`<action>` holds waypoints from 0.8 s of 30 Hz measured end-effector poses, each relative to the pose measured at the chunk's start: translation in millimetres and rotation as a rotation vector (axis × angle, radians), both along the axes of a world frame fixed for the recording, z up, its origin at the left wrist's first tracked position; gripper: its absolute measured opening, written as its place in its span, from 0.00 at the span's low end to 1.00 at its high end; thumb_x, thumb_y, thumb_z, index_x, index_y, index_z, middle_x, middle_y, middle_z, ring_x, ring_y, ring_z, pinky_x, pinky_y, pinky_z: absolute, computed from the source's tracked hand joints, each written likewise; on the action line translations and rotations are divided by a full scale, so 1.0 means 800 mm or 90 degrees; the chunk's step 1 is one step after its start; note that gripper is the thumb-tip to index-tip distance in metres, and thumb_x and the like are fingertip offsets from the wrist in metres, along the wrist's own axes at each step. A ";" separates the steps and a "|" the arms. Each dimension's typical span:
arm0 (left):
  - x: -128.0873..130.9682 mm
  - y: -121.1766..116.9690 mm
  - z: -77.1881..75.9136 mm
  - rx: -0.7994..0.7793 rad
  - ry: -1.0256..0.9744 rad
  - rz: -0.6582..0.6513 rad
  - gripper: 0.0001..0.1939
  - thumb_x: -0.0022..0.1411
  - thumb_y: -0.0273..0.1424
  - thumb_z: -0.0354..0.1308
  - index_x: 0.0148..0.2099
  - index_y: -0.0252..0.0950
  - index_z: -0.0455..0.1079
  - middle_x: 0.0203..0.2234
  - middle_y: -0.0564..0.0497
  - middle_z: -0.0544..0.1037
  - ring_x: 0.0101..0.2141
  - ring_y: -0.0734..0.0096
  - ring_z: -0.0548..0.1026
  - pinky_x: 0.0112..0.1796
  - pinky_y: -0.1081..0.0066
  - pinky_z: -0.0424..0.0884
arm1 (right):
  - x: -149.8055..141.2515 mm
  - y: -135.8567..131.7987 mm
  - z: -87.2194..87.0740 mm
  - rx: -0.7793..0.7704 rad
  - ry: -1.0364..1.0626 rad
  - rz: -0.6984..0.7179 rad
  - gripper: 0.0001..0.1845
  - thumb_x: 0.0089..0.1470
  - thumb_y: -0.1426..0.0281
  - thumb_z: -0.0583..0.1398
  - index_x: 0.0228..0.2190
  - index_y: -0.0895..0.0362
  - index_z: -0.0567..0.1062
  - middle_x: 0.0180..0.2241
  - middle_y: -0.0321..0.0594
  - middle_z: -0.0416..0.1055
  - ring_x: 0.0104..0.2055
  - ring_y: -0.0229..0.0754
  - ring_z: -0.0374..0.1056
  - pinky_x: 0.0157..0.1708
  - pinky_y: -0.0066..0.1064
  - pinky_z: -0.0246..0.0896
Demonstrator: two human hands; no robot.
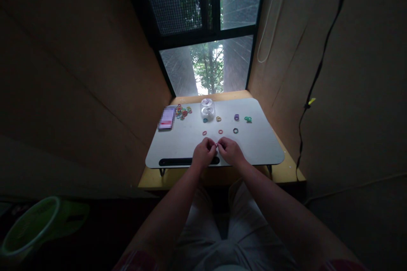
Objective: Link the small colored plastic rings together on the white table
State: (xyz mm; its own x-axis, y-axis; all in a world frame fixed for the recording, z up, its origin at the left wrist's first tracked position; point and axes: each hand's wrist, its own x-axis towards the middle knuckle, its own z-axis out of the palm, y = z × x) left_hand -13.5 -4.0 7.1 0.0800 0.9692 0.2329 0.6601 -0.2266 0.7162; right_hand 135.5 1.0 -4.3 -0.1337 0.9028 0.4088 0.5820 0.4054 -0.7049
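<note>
My left hand [205, 151] and my right hand [230, 150] meet above the front of the white lap table. Their fingertips pinch a small pink band [216, 145], which looks like a hair tie and is mostly hidden by the fingers. Just beyond lie a pink hair tie [204, 133], a salmon one [220, 131] and a dark one [235, 131]. Farther back are a teal hair tie [205, 120], yellow hair ties [218, 119], purple hair ties [236, 117] and green hair ties [248, 119]. A mixed pile of hair ties [182, 112] sits at the back left.
A clear plastic jar [207, 109] stands at the back of the white lap table [260, 144]. A phone [167, 118] rests on its left side. The black slot [174, 161] runs along the front edge. A green basket [47, 224] is on the lower left; a black cable [313, 84] hangs right.
</note>
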 end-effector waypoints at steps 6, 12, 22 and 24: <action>0.000 0.001 -0.001 0.010 0.005 -0.028 0.07 0.59 0.36 0.53 0.35 0.37 0.66 0.24 0.55 0.73 0.25 0.76 0.68 0.28 0.75 0.60 | 0.000 0.001 -0.001 -0.001 0.010 0.002 0.06 0.53 0.70 0.55 0.26 0.56 0.69 0.23 0.34 0.68 0.26 0.36 0.61 0.28 0.26 0.53; 0.000 0.001 0.000 0.007 0.004 -0.008 0.07 0.59 0.36 0.53 0.35 0.38 0.66 0.23 0.56 0.72 0.24 0.76 0.68 0.28 0.75 0.60 | -0.001 0.000 0.000 -0.009 0.017 0.003 0.07 0.54 0.69 0.55 0.26 0.56 0.70 0.24 0.35 0.69 0.27 0.36 0.62 0.28 0.26 0.53; -0.001 0.000 -0.001 0.012 -0.012 -0.012 0.08 0.60 0.37 0.53 0.37 0.38 0.68 0.26 0.55 0.75 0.26 0.75 0.70 0.30 0.75 0.63 | -0.001 -0.001 0.003 -0.004 0.012 0.002 0.08 0.54 0.69 0.55 0.25 0.56 0.70 0.23 0.35 0.68 0.26 0.35 0.61 0.27 0.26 0.52; -0.001 0.000 0.000 0.010 -0.020 -0.021 0.09 0.61 0.37 0.52 0.38 0.39 0.69 0.27 0.54 0.76 0.26 0.75 0.71 0.30 0.75 0.63 | -0.001 -0.001 0.002 -0.001 0.009 0.000 0.07 0.54 0.70 0.55 0.25 0.56 0.69 0.23 0.34 0.68 0.25 0.35 0.60 0.27 0.26 0.52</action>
